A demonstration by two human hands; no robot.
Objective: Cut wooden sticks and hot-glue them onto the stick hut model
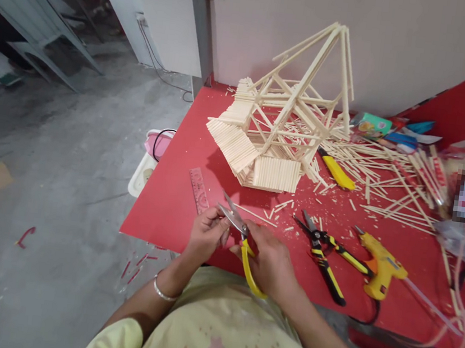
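My right hand (270,260) is closed around yellow-handled scissors (239,232), whose blades point up and left, slightly apart. My left hand (206,233) is pinched just left of the blades; what it pinches is too small to make out. Both hands hover over the near edge of the red table (170,200). Behind them stands a house-like frame of thin wooden sticks (284,112) with stick panels at its base.
A clear ruler (199,189) lies left of the hands. Yellow-black snips (324,253) and a yellow glue gun (378,262) lie to the right. Loose sticks (389,176) and a yellow utility knife (337,171) cover the far right. Concrete floor lies left.
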